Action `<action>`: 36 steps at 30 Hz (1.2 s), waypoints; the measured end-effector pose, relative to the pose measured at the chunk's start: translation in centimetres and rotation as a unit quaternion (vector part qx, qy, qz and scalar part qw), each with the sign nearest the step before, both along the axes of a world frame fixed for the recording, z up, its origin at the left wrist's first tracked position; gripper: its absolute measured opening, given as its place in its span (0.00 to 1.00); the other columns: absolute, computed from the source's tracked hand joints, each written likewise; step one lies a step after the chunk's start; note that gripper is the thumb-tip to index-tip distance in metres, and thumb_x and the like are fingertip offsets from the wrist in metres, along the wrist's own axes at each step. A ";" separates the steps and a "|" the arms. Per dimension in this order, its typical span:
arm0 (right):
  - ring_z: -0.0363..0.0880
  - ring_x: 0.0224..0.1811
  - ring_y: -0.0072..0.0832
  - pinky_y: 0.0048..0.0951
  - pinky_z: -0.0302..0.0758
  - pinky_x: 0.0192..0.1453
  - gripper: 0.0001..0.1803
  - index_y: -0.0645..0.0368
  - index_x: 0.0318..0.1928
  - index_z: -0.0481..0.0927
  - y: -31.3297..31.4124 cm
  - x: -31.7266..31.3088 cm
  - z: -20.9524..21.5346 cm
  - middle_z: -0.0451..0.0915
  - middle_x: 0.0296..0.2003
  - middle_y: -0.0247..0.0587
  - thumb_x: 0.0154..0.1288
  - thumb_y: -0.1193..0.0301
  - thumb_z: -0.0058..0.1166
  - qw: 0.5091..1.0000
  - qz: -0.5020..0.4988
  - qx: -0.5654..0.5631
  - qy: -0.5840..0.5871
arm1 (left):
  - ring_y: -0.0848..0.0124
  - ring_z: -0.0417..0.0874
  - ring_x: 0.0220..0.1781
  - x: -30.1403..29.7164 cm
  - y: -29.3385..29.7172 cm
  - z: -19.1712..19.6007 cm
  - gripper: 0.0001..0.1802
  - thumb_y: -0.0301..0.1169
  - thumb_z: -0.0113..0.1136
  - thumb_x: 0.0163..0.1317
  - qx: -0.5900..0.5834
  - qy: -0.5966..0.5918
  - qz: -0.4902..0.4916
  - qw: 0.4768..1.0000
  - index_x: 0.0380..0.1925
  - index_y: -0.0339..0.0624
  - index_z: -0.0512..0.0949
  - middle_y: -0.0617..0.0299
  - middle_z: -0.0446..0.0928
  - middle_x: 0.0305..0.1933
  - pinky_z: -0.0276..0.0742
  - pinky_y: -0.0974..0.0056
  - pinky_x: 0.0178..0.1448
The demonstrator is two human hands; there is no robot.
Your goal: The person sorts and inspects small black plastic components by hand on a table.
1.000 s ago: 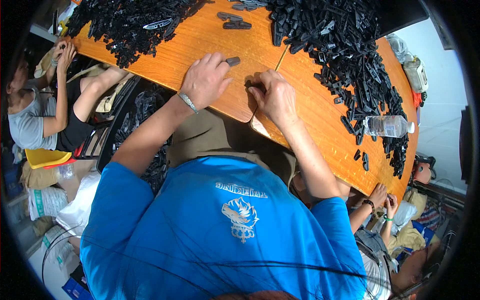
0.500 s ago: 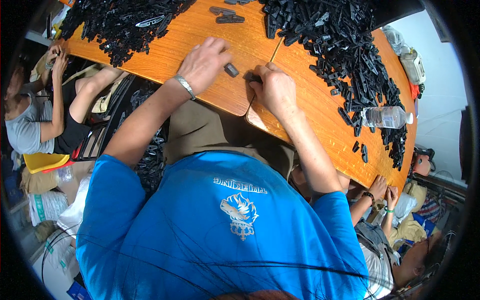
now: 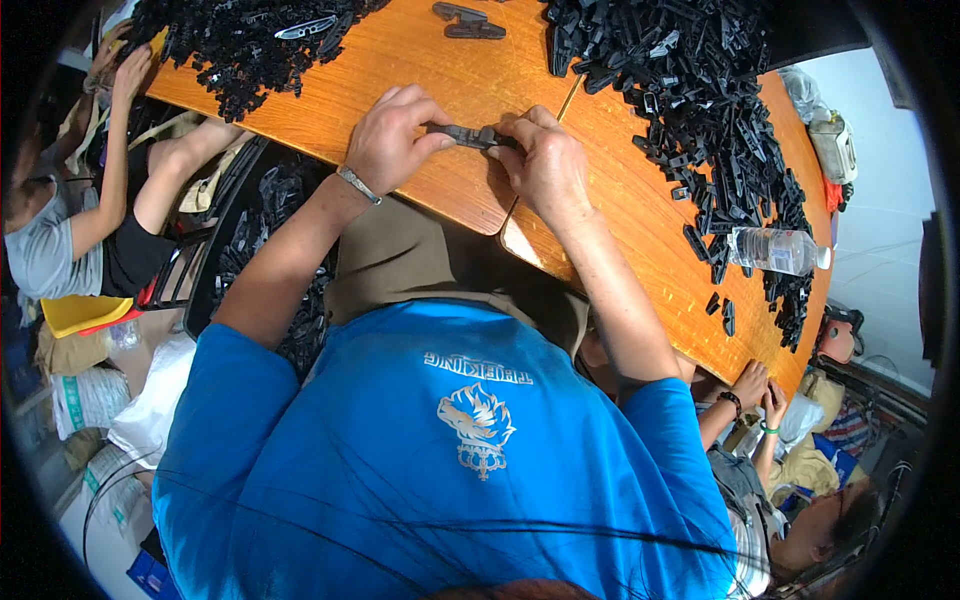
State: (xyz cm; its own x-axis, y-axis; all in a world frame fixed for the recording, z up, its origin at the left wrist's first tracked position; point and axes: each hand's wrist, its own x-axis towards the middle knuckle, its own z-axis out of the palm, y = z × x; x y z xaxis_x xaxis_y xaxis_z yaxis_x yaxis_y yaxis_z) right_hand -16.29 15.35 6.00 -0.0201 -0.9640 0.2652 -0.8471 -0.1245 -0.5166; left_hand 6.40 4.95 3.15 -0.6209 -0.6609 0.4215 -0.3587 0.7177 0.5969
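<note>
Both hands closed on one small black plastic part [image 3: 472,136], left hand [image 3: 392,138] and right hand [image 3: 545,165] pinching opposite ends just above the orange table [image 3: 640,240]; heaped black parts [image 3: 690,90] beyond, water bottle [image 3: 775,250] right.

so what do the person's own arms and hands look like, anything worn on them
Both forearms are bare from the elbow down, with no gloves on either hand. The left hand has a thin silver-coloured bracelet at its wrist. The right hand shows no band or watch that I can see. Short bright blue sleeves of a T-shirt cover the upper arms.
</note>
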 end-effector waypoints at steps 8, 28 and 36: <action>0.86 0.40 0.50 0.47 0.83 0.42 0.15 0.54 0.47 0.90 -1.1 -0.6 -1.3 0.83 0.38 0.43 0.57 0.74 0.75 0.997 0.062 -0.044 0.018 | 0.57 0.84 0.45 -1.6 0.3 0.0 0.10 0.24 0.77 0.58 0.000 0.029 -0.033 0.999 0.38 0.35 0.86 0.56 0.82 0.40 0.81 0.56 0.52; 0.90 0.42 0.54 0.50 0.88 0.48 0.17 0.53 0.54 0.89 3.9 -16.7 1.6 0.84 0.52 0.51 0.65 0.76 0.61 0.962 -0.135 0.006 0.235 | 0.76 0.80 0.49 22.9 2.8 4.3 0.13 0.25 0.70 0.72 0.240 -0.058 0.161 0.956 0.54 0.34 0.86 0.67 0.82 0.46 0.78 0.68 0.59; 0.89 0.42 0.50 0.48 0.86 0.45 0.22 0.49 0.56 0.90 1.5 -16.5 2.2 0.82 0.48 0.47 0.61 0.79 0.66 0.953 -0.090 0.062 0.282 | 0.67 0.88 0.46 1.4 -4.3 4.5 0.12 0.28 0.70 0.73 0.062 -0.036 0.081 0.994 0.54 0.39 0.87 0.58 0.85 0.46 0.84 0.64 0.53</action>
State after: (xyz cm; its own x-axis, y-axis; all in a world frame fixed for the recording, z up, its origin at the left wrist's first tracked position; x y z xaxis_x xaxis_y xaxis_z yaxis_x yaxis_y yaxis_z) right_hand -32.81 16.84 8.17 -0.0757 -0.9831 0.1664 -0.9964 0.0811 0.0260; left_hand 7.76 0.70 7.69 -0.5283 -0.7981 0.2898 -0.5079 0.5705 0.6454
